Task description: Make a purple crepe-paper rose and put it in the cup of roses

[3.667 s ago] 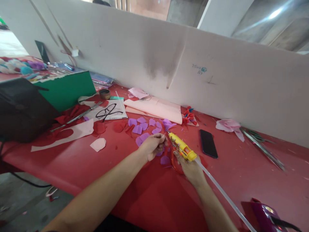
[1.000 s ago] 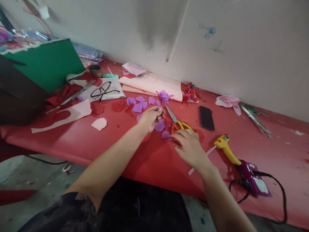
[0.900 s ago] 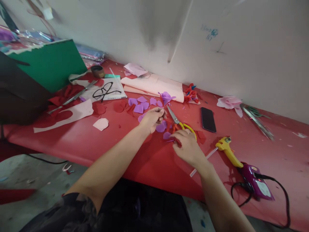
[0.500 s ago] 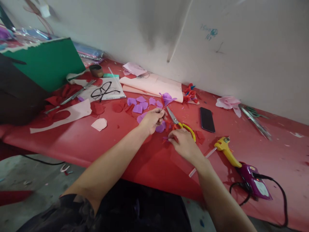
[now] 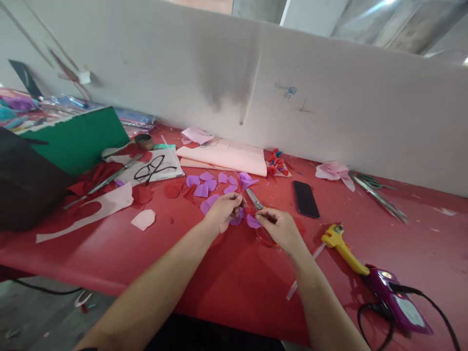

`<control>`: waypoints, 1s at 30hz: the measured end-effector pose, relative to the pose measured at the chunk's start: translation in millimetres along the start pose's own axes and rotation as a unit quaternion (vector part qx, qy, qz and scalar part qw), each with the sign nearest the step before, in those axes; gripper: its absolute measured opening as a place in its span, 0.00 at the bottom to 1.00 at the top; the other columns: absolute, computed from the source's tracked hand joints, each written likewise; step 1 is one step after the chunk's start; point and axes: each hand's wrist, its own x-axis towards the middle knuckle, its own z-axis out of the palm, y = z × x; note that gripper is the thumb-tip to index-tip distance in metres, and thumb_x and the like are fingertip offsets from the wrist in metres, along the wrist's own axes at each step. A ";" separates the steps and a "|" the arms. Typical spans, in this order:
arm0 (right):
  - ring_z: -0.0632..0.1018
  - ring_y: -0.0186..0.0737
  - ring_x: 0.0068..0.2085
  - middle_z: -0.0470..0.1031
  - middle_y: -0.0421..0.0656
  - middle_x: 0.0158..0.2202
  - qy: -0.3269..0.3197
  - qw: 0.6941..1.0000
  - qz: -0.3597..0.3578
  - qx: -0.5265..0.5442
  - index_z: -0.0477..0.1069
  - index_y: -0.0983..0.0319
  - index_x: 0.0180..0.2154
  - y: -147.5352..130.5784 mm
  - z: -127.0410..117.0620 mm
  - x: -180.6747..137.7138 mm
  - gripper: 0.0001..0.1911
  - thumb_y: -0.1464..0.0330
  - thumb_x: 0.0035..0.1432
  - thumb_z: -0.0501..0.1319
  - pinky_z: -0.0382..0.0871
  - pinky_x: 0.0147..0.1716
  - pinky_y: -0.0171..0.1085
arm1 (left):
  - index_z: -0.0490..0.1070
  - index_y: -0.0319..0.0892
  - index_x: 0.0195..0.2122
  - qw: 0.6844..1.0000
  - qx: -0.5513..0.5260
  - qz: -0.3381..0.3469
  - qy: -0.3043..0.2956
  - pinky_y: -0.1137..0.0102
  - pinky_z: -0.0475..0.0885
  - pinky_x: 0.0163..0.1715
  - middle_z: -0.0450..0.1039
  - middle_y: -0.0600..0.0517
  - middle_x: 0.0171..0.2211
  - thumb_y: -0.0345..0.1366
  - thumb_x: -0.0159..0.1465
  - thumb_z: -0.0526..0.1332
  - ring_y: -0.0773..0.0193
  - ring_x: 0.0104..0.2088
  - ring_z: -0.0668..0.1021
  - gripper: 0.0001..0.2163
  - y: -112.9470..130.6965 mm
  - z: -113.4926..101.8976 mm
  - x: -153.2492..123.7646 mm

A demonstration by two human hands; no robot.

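Observation:
My left hand is pinched shut on the thin stem of a small purple paper flower, which stands up just past my fingers. My right hand is closed in a pinch on a loose purple petal, held close to the left hand. Both hands hover over the red table. More purple petals lie scattered just beyond my left hand. Scissors lie between and partly under my hands. A yellow glue gun rests on the table to my right.
A black phone lies right of the hands. Pink paper sheets sit by the white partition. Eyeglasses rest on a white sheet at the left, by a green board and a black bag. Metal tools lie far right.
The glue gun left my right hand and now lies on the table at the right. My right hand picked up a purple petal and brought it towards the flower in my left hand.

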 end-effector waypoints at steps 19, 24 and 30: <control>0.74 0.39 0.31 0.77 0.41 0.32 0.088 0.987 -0.096 -0.097 0.74 0.59 0.32 0.6 -12.9 -3.5 0.06 0.64 0.56 0.59 0.65 0.32 0.36 | 0.70 0.36 0.24 0.999 -0.010 -0.039 -0.008 0.79 0.52 0.16 0.67 0.55 0.20 0.25 0.41 0.70 0.79 0.16 0.62 0.10 6.4 -0.9 -4.3; 0.74 0.39 0.40 0.73 0.43 0.41 0.106 0.971 -0.211 -0.038 0.70 0.57 0.43 -1.2 -13.1 -2.5 0.11 0.71 0.58 0.56 0.67 0.41 0.37 | 0.70 0.35 0.24 0.995 -0.021 -0.079 -0.049 0.78 0.50 0.16 0.67 0.55 0.18 0.24 0.42 0.69 0.79 0.15 0.60 0.10 8.8 1.2 -8.2; 0.72 0.43 0.43 0.72 0.45 0.44 0.190 0.964 -0.171 -0.076 0.64 0.55 0.54 7.2 -14.0 2.3 0.21 0.68 0.57 0.58 0.68 0.44 0.44 | 0.70 0.35 0.23 0.991 -0.020 -0.098 -0.085 0.78 0.51 0.17 0.65 0.56 0.18 0.24 0.40 0.71 0.78 0.17 0.62 0.11 6.4 1.4 -7.6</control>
